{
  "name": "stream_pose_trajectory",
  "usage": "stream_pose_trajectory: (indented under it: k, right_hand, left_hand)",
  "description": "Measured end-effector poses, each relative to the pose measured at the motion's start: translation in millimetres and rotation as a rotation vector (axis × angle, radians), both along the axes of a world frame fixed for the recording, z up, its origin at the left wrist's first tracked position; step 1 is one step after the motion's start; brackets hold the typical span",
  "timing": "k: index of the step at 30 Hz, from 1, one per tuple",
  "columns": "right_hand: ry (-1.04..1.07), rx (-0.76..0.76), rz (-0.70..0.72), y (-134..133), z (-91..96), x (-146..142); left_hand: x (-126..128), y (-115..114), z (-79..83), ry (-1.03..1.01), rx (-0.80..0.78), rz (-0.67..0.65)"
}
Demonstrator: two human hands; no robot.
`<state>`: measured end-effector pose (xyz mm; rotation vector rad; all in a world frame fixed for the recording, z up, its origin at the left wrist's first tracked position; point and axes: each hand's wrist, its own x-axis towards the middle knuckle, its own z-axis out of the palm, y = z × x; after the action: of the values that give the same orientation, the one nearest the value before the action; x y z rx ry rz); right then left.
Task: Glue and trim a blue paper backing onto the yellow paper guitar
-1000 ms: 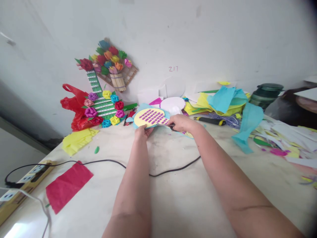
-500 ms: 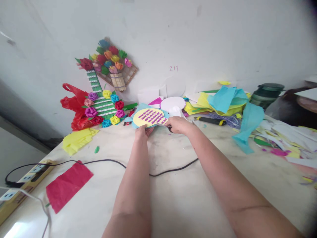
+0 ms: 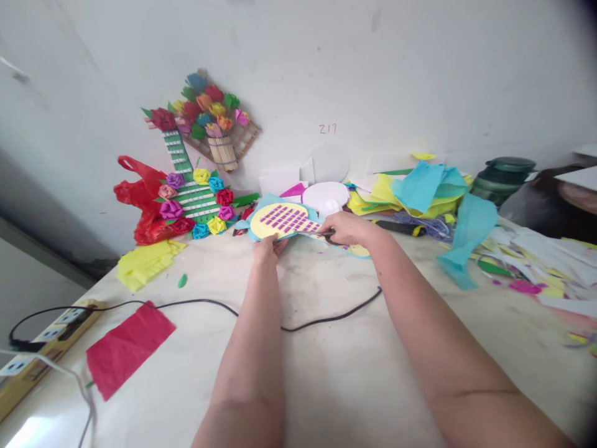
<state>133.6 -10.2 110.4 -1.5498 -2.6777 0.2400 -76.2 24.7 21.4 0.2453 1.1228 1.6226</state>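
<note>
A yellow cutout (image 3: 262,219) with crossed purple strips lies toward the back of the table. Light-blue crepe paper (image 3: 270,200) sticks out around its edges. My left hand (image 3: 268,245) grips the lower edge of the cutout, thumb on top and fingers underneath. Over the cutout's narrow part, my right hand (image 3: 344,228) is closed around dark-handled scissors (image 3: 329,234), whose blades point left along the paper. The fingers partly hide the scissors. Below the right hand, the cutout's far yellow end (image 3: 358,250) shows.
A green striped craft with paper flowers (image 3: 198,200) leans at the wall, near a red plastic bag (image 3: 152,196). Black-handled pliers (image 3: 396,228), crepe paper (image 3: 422,185) and paper scraps (image 3: 522,255) lie to the right. A black cable (image 3: 326,320) crosses the table from a power strip (image 3: 51,336).
My right hand has shifted slightly right with the scissors. The narrow part and far end of the cutout now show beside and below it. My left hand stays at the edge.
</note>
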Motion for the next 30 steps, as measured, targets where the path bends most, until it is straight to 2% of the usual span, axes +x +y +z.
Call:
stream_pose_trajectory:
  k: [8, 20, 30]
  right_hand:
    - [0.013, 0.020, 0.045, 2, -3.1, -5]
    - [-0.035, 0.042, 0.006, 4, -7.1, -9]
    - [-0.032, 0.084, 0.027, 10, -18.1, -8]
  left_hand:
    - [-1, 0, 0.0, -0.004, 0.008, -0.011]
    - [0, -2, 2.4, 0.030, -0.014, 0.001]
    - [0, -1, -0.2, 0.036, -0.003, 0.001]
